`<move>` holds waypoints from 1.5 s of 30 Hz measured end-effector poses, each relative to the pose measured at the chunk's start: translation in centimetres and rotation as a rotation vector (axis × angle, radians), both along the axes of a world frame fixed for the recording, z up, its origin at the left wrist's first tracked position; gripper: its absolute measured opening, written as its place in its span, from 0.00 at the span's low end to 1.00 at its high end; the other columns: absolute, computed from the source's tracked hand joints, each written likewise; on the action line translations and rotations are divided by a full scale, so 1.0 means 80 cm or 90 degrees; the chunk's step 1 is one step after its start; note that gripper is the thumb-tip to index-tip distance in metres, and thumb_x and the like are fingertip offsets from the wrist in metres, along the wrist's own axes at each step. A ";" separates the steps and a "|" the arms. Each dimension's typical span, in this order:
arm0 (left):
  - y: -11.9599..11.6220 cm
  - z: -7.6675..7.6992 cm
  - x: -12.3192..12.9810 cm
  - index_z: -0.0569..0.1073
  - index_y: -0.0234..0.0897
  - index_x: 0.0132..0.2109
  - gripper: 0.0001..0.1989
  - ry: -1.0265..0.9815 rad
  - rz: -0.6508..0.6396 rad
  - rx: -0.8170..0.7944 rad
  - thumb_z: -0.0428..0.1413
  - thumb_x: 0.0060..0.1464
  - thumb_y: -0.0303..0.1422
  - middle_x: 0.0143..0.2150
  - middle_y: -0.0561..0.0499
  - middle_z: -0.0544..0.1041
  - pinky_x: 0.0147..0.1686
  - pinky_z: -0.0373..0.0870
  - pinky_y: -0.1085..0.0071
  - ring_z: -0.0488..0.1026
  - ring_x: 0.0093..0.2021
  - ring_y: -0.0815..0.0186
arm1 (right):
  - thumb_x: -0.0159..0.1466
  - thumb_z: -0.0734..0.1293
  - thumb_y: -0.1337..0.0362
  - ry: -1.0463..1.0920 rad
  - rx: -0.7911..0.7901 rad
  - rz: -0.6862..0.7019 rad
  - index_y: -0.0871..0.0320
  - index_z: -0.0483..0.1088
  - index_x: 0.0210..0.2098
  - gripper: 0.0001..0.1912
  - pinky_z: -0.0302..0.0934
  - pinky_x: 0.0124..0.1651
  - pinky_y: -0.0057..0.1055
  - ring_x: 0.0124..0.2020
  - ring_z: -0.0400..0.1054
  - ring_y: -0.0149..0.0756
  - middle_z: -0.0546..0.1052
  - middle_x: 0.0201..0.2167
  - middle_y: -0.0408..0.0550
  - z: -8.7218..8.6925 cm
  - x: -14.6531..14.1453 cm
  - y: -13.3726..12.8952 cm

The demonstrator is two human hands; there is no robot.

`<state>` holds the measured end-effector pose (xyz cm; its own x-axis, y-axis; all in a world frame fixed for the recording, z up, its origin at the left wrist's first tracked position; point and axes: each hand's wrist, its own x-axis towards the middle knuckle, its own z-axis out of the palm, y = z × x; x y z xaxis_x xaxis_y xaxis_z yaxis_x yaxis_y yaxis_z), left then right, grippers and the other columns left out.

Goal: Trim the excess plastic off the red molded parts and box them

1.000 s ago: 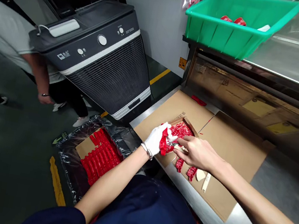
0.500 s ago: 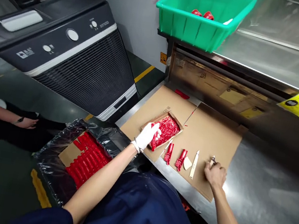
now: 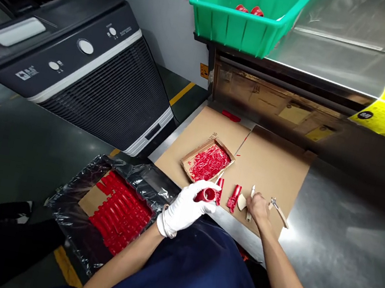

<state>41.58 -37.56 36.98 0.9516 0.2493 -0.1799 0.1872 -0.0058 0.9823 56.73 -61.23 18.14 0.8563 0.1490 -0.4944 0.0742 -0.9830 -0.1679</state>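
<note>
My left hand (image 3: pixel 186 208), in a white glove, is wrapped round a red tubular part (image 3: pixel 208 195) whose open end faces up. My bare right hand (image 3: pixel 259 206) has its fingers closed on the knife (image 3: pixel 248 217), which lies on the cardboard sheet (image 3: pixel 274 163). Between the hands are two more red parts, one (image 3: pixel 220 184) close to the glove and one (image 3: pixel 234 198) beside a cream-coloured wedge (image 3: pixel 242 202). Pliers (image 3: pixel 280 213) lie to the right of my right hand. A shallow cardboard box (image 3: pixel 196 150) holds red scraps behind my left hand.
A bag-lined box (image 3: pixel 100 162) of red parts stands at lower left. A green bin (image 3: pixel 235 27) sits on the raised metal shelf (image 3: pixel 330 59). A black machine (image 3: pixel 113 85) stands at left. A person's dark-clothed legs (image 3: pixel 1 234) show at lower left.
My left hand has moved from over the scrap box towards me, with its red part turned end-up. My right hand has let go of the pliers and moved left onto the knife.
</note>
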 end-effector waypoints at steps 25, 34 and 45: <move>0.021 0.008 -0.042 0.71 0.38 0.49 0.11 -0.120 -0.055 0.205 0.53 0.59 0.29 0.43 0.48 0.73 0.47 0.69 0.65 0.72 0.43 0.62 | 0.67 0.66 0.60 -0.523 0.360 0.485 0.54 0.75 0.43 0.08 0.44 0.27 0.31 0.22 0.56 0.28 0.71 0.25 0.40 0.280 -0.101 0.075; 0.024 0.006 -0.049 0.70 0.36 0.48 0.10 -0.120 -0.039 0.191 0.53 0.59 0.30 0.44 0.47 0.74 0.48 0.68 0.65 0.72 0.44 0.62 | 0.68 0.66 0.59 -0.541 0.335 0.491 0.54 0.75 0.41 0.08 0.45 0.26 0.30 0.22 0.58 0.27 0.71 0.25 0.39 0.278 -0.108 0.083; 0.022 -0.004 -0.050 0.71 0.38 0.51 0.12 -0.124 0.001 0.235 0.55 0.60 0.31 0.46 0.47 0.74 0.49 0.69 0.65 0.72 0.45 0.63 | 0.68 0.65 0.61 -0.463 0.376 0.449 0.53 0.75 0.43 0.08 0.45 0.25 0.29 0.23 0.64 0.25 0.73 0.26 0.39 0.267 -0.122 0.081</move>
<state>37.55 -35.77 36.65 0.9583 0.2653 0.1061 -0.0021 -0.3646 0.9311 46.96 -54.78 39.52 0.5448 0.7464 0.3821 0.8381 -0.4697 -0.2774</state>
